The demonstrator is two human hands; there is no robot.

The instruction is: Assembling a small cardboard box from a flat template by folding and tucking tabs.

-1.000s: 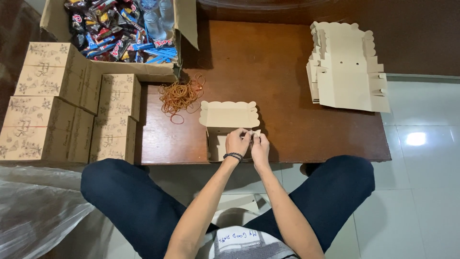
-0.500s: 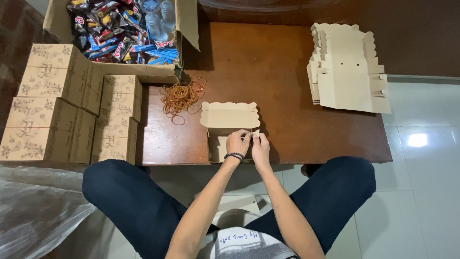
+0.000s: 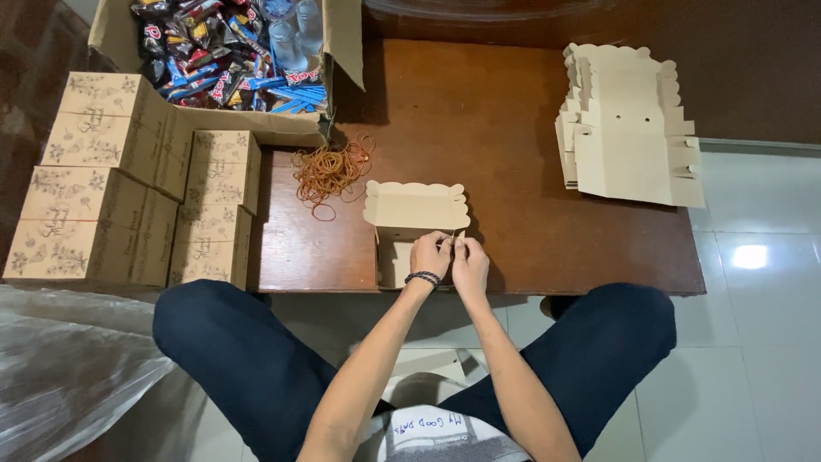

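Half-folded cardboard box [image 3: 410,214] at near tabletop [image 3: 513,128] edge, scalloped lid away. Left hand [image 3: 429,254] and right hand [image 3: 469,261] both pinching its near-right flap, side by side.

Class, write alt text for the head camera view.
A seated person's left hand and right hand pinch the front of a half-folded tan box on a brown table, with rubber bands and flat box blanks nearby.
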